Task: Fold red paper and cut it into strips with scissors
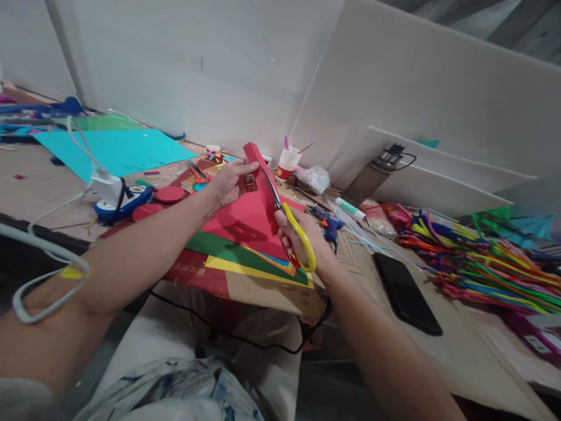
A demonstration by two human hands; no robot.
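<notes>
The left hand (232, 182) pinches a red paper piece (264, 186) between thumb and fingers, holding it tilted above the stack of coloured paper (228, 247). Apart from it, over the right side of the stack, the right hand (291, 229) is wrapped round the yellow-handled scissors (304, 233), whose blades lie along the red piece; how far they are parted I cannot tell. The paper should be very light and slightly springy, quick to crease if squeezed or tear if tugged, so a soft pinch near an edge, clear of the blades, ought to suit it. The scissors look rigid and heavier, best taken by their loops. Beyond the stack, the white-and-red paper cup (288, 164) would probably tip easily if knocked
</notes>
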